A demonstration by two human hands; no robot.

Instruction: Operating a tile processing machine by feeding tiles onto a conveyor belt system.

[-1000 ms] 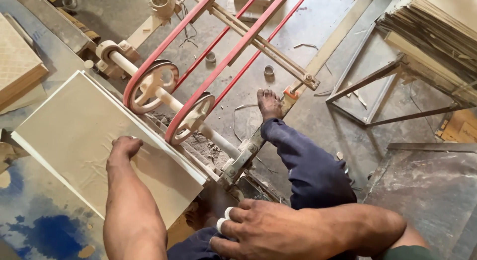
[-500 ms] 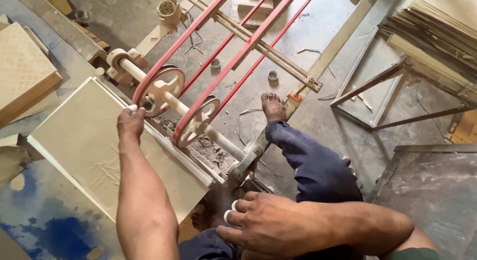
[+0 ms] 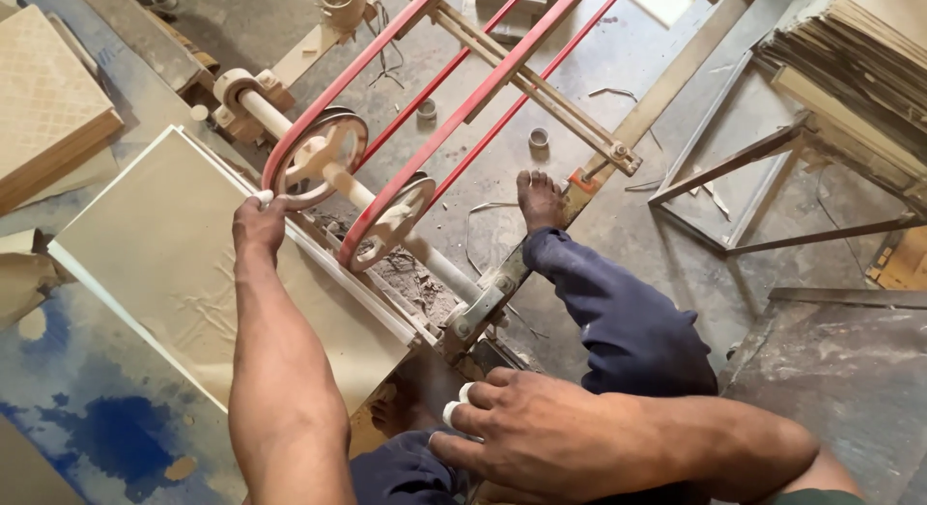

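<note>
Seemingly to steady it, the left hand (image 3: pixel 259 223) lay at the far edge of a large beige tile (image 3: pixel 183 273) lying flat on the floor, just beside the red-railed tile cutter (image 3: pixel 406 167); its fingers curled over the edge, though whether they gripped was hard to tell. The right hand (image 3: pixel 541 437) rested on the knee of the blue trouser leg (image 3: pixel 618 322), fingers spread loosely and holding nothing, two fingertips wrapped in white tape. Another tile stack (image 3: pixel 48 109) sat at the upper left.

Left hand (image 3: pixel 259 225) fingertips hidden over beige tile (image 3: pixel 174 273) far edge; grip unclear. Red rails (image 3: pixel 463 109) cut off at top. Tile stack (image 3: pixel 48 109) cropped left.
</note>
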